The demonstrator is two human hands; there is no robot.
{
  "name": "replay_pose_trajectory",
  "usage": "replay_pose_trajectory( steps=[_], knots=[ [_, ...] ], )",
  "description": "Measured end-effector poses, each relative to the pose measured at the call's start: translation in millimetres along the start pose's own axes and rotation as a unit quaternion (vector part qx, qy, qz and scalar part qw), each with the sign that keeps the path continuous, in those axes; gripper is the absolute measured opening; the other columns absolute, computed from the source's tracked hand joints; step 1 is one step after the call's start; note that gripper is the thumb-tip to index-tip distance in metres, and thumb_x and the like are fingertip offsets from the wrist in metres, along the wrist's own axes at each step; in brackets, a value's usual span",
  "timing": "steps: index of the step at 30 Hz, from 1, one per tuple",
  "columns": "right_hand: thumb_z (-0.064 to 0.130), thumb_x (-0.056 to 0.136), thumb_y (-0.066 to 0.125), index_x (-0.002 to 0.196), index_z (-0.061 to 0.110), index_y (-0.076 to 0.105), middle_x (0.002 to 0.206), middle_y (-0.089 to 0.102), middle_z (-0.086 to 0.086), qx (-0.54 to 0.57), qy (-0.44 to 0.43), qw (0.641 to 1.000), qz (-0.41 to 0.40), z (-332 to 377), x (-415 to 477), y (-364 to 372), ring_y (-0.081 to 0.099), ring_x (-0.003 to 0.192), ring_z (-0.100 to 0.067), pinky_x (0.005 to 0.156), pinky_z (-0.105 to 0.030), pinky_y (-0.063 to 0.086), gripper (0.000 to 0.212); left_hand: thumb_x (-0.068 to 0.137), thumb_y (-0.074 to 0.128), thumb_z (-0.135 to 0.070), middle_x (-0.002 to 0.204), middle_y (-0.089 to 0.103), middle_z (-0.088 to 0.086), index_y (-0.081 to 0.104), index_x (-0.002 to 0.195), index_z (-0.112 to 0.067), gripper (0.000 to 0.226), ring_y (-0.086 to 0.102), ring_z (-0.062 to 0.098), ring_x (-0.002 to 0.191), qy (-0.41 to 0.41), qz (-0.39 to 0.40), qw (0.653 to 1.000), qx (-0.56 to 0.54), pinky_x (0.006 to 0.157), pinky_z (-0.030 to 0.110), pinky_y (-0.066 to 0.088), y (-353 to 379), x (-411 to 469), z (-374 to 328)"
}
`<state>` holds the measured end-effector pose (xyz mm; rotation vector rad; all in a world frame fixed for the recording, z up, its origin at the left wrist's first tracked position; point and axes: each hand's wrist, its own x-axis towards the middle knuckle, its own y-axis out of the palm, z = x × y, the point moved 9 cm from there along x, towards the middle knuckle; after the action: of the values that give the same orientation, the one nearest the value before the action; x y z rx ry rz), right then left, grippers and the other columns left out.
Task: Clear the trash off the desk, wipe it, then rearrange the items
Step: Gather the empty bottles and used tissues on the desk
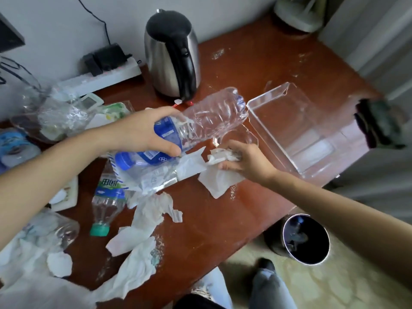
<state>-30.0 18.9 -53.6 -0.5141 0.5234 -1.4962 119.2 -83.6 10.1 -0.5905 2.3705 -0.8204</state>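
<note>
My left hand (pixel 145 132) is shut on an empty clear plastic bottle with a blue label and blue cap (pixel 200 121), held tilted above the red-brown desk (pixel 223 219). My right hand (pixel 243 159) grips a crumpled white tissue (pixel 220 156) near the desk's middle, over a flat white tissue (pixel 220 182). A second empty bottle with a green cap (pixel 107 201) lies on the desk. Torn tissues (pixel 151 215) and a silvery wrapper (pixel 156 177) are scattered toward the front left.
A steel kettle (pixel 171 54) and a white power strip (pixel 100 79) stand at the back. A clear plastic box (pixel 301 130) sits at the right. Crumpled plastic bags (pixel 51 112) lie far left. A round trash bin (pixel 305 238) stands on the floor beside the desk.
</note>
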Motion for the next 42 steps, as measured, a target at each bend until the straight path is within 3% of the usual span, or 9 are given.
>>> replay_pose_trajectory(
  steps=[4, 7, 13, 20, 24, 27, 30, 35, 42],
  knots=[
    [0.048, 0.073, 0.064, 0.09, 0.012, 0.061, 0.079, 0.064, -0.005, 0.006, 0.02, 1.0, -0.023, -10.1, -26.9, -49.5, 0.059, 0.071, -0.018, 0.061, -0.036, 0.047, 0.04, 0.045, 0.081, -0.063, 0.128, 0.046, -0.025, 0.044, 0.125, -0.043, 0.09, 0.043, -0.001, 0.116, -0.004, -0.001, 1.0, 0.027, 0.088, 0.018, 0.032, 15.3, 5.7, -38.9],
    [0.051, 0.071, 0.064, 0.095, 0.008, 0.061, 0.088, 0.069, -0.01, 0.023, 0.028, 0.998, -0.05, -28.0, -51.1, -92.9, 0.063, 0.081, -0.031, 0.067, -0.047, 0.05, 0.049, 0.046, 0.078, -0.063, 0.121, 0.05, -0.028, 0.048, 0.116, -0.047, 0.078, 0.047, -0.002, 0.113, 0.006, 0.01, 0.999, 0.03, 0.086, 0.011, 0.034, 32.9, 11.4, -79.1],
    [0.032, 0.08, 0.07, 0.101, 0.009, 0.061, 0.085, 0.067, -0.012, -0.016, -0.012, 1.0, -0.017, -64.9, -100.8, -170.8, 0.062, 0.078, -0.027, 0.064, -0.038, 0.047, 0.033, 0.062, 0.082, -0.038, 0.113, 0.053, -0.029, 0.051, 0.113, -0.043, 0.06, 0.048, -0.013, 0.103, -0.002, -0.055, 0.998, 0.02, 0.077, 0.004, 0.034, 74.1, 22.1, -168.0],
    [0.029, 0.08, 0.07, 0.093, 0.015, 0.063, 0.074, 0.061, 0.009, -0.012, -0.032, 0.998, 0.059, -98.9, -170.7, -244.8, 0.052, 0.064, -0.002, 0.054, -0.015, 0.038, 0.021, 0.052, 0.08, -0.056, 0.128, 0.048, -0.019, 0.051, 0.114, -0.046, 0.069, 0.043, 0.004, 0.119, -0.065, -0.094, 0.993, -0.032, 0.096, 0.026, 0.034, 162.7, 24.6, -252.0],
    [0.03, 0.08, 0.069, 0.073, 0.022, 0.055, 0.062, 0.057, 0.013, -0.005, -0.014, 0.996, 0.09, -127.9, -206.2, -262.2, 0.051, 0.058, -0.002, 0.055, -0.021, 0.035, 0.018, 0.066, 0.081, -0.035, 0.129, 0.046, -0.022, 0.051, 0.117, -0.041, 0.06, 0.041, 0.001, 0.119, -0.071, -0.067, 0.993, -0.068, 0.094, 0.022, 0.031, 217.8, 34.4, -286.8],
    [0.056, 0.072, 0.061, 0.09, -0.002, 0.061, 0.077, 0.064, -0.014, -0.024, -0.007, 0.994, 0.103, -150.3, -229.7, -267.0, 0.056, 0.067, -0.022, 0.064, -0.04, 0.042, 0.061, 0.066, 0.08, -0.037, 0.126, 0.049, -0.021, 0.05, 0.12, -0.04, 0.062, 0.047, 0.004, 0.114, -0.075, -0.045, 0.994, -0.067, 0.094, 0.025, 0.036, 247.6, 43.1, -301.8],
    [0.036, 0.078, 0.07, 0.101, 0.009, 0.066, 0.087, 0.067, 0.004, 0.001, 0.026, 0.995, 0.098, -175.7, -251.4, -272.1, 0.059, 0.078, -0.009, 0.07, -0.017, 0.043, 0.036, 0.066, 0.08, -0.039, 0.121, 0.049, -0.026, 0.049, 0.118, -0.042, 0.06, 0.046, 0.0, 0.11, -0.073, -0.026, 0.995, -0.069, 0.088, 0.019, 0.035, 269.0, 50.3, -311.6],
    [0.028, 0.08, 0.071, 0.094, 0.025, 0.064, 0.087, 0.064, 0.013, 0.011, 0.082, 0.992, 0.099, -223.9, -286.6, -273.5, 0.058, 0.081, 0.005, 0.065, -0.005, 0.041, 0.015, 0.066, 0.081, -0.035, 0.114, 0.05, -0.031, 0.051, 0.117, -0.04, 0.059, 0.046, -0.008, 0.105, -0.079, -0.039, 0.993, -0.076, 0.084, 0.012, 0.032, 297.9, 60.4, -314.9],
    [0.03, 0.079, 0.072, 0.099, 0.014, 0.066, 0.091, 0.068, 0.001, 0.006, 0.105, 0.984, 0.143, -325.8, -334.0, -239.9, 0.062, 0.086, -0.012, 0.074, -0.023, 0.046, 0.026, 0.063, 0.084, -0.033, 0.111, 0.051, -0.03, 0.052, 0.112, -0.041, 0.059, 0.046, -0.015, 0.101, -0.118, -0.059, 0.985, -0.111, 0.081, 0.009, 0.034, 394.7, 79.6, -290.0]
  ],
)
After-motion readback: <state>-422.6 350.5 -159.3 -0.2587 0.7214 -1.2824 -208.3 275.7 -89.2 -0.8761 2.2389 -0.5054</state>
